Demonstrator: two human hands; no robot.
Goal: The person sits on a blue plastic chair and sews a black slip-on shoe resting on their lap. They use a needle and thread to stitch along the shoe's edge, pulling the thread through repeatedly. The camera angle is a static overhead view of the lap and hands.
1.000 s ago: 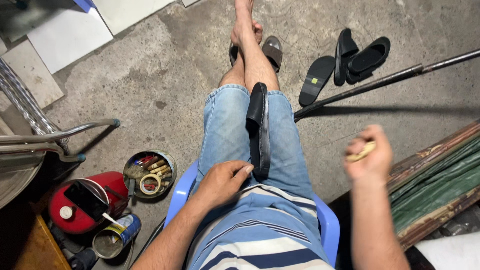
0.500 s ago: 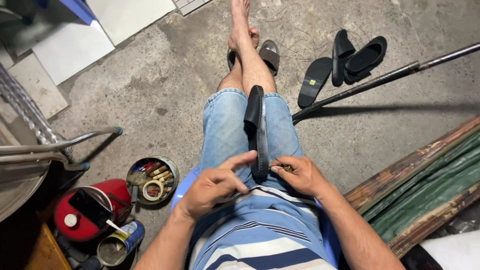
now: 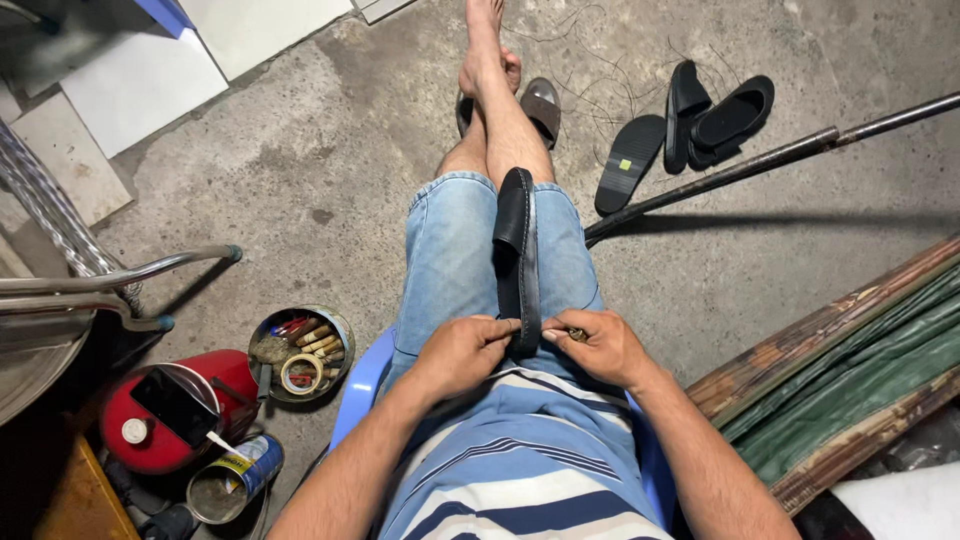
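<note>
Both hands, left hand [image 3: 462,352] and right hand [image 3: 598,345], pinch black sandal [image 3: 518,255].

A sandal [image 3: 518,255] lies on the lap, one of the hands at either side of its near end. A tin [image 3: 300,353] sits on the floor at eight o'clock; loose sandals [image 3: 690,130] and a pole [image 3: 760,165] lie at two o'clock.

A shirt [image 3: 520,470] with blue and white stripes is worn, with light blue jean shorts [image 3: 450,250]. No shoes are worn.
</note>
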